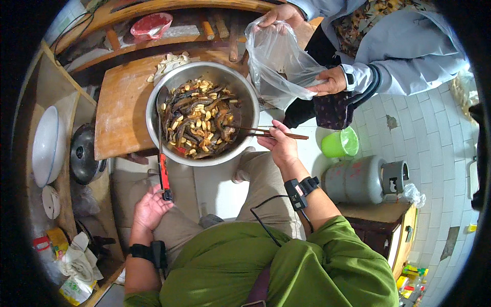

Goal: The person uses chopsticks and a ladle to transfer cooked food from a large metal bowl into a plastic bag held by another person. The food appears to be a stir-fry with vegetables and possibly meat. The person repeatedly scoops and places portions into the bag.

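Observation:
A large stainless steel basin [251, 96] holds small dark fish [188, 100] mixed with pale garlic-like cloves [198, 123]. My right hand [282, 144] holds a pair of dark chopsticks [295, 136], their tips among the fish at the basin's right. Leaning in the basin's left side is a long-handled metal utensil with a red and black grip [163, 172]. Its lower end lies by the fingers of my left hand [151, 207], palm up; whether they hold it is unclear. At the upper right, another person's hands [330, 81] spread a clear plastic bag [276, 65] beside the basin.
The basin overlaps a wooden board [119, 111] with pale peelings [172, 63] behind it. Shelves on the left hold a white bowl [48, 147] and a lidded black pan [86, 153]. Right of my legs are a green bucket [339, 142] and a grey gas cylinder [356, 179].

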`<state>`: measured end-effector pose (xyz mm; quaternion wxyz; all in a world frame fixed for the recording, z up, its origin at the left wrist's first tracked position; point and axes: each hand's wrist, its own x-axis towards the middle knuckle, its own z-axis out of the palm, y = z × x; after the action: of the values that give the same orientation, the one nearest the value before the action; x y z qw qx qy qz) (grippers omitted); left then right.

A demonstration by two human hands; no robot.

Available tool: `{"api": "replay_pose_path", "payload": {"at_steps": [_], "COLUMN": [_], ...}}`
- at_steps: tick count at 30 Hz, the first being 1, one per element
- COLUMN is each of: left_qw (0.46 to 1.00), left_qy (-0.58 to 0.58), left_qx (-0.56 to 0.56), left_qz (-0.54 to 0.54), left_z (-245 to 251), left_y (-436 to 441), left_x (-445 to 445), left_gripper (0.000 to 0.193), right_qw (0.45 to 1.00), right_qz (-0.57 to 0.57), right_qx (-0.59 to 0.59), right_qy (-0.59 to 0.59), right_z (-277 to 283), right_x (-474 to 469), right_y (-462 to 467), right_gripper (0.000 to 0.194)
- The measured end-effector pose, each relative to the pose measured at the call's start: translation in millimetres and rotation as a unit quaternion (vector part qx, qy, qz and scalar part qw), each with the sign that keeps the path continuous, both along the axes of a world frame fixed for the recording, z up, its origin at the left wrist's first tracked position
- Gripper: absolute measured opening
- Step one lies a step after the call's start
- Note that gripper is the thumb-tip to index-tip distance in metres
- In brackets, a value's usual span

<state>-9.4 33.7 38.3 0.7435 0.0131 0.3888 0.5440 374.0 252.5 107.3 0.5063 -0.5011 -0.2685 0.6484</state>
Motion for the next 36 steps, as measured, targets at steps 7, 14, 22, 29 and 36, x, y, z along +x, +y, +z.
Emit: {"api": "replay_pose_path", "payload": {"at_steps": [7,14,22,29,36], "left_qw": [1.0,1.0,1.0,1.0,1.0], "left_qy": [0.007,0.001,-0.012,-0.017,0.002], "left_qx": [-0.007,-0.008,-0.01,0.001,-0.003], "left_qz": [0.011,0.012,0.026,0.013,0.017], "left_z": [2.5,-0.1,1.6,0.7,-1.0], "left_y": [-2.7,-0.3,-2.1,-0.2,-0.5], "left_x": [2.4,3.3,1.9,1.8,-0.5], "left_gripper": [0.025,0.026,0.038,0.038,0.039], "right_qw": [0.996,0.996,0.985,0.961,0.96], "right_qz": [-0.021,0.008,0.026,-0.028,-0.1], "right_qx": [0.015,0.056,0.152,0.258,0.259], "right_qy": [0.082,0.069,0.08,0.092,-0.034], "right_z": [3.5,37.6,100.3,177.8,209.9], "right_x": [2.7,-3.7,-6.4,6.8,21.0], "right_y": [-1.8,5.7,18.2,60.9,98.4], "right_gripper": [0.041,0.042,0.04,0.033,0.032]}}
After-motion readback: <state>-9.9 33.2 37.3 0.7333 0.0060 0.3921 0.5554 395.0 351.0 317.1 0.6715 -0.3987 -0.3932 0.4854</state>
